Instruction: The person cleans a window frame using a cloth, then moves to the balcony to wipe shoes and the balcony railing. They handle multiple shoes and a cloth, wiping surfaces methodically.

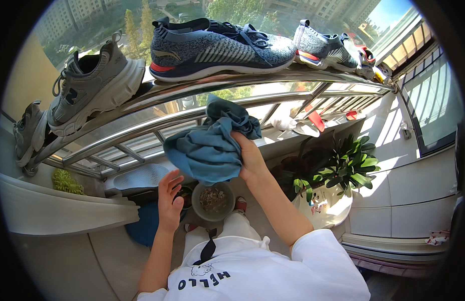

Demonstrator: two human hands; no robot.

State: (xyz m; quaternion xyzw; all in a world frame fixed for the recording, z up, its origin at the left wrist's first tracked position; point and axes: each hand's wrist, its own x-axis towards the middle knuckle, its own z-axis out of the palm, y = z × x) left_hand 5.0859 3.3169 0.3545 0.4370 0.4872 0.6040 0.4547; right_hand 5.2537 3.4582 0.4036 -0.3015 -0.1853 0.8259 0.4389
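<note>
A crumpled blue-green cloth [206,148] is bunched in my right hand [251,156], held up in front of the metal railing [172,118]. Its lower edge hangs above a round pot [213,201] with a gritty, pebbly fill. My left hand [170,201] is raised just below and left of the cloth, fingers apart and holding nothing. Along the railing's top rest a blue-grey knit sneaker [221,50] and a grey New Balance sneaker [93,88]. The cloth hides part of the railing behind it.
More shoes stand at the railing's ends, including another knit sneaker [324,49] and a grey shoe [29,129]. A leafy plant [349,165] grows at right above a white tub [334,207]. Pale insoles [142,177] lie left, near a white curtain [66,207]. Windows rise beyond.
</note>
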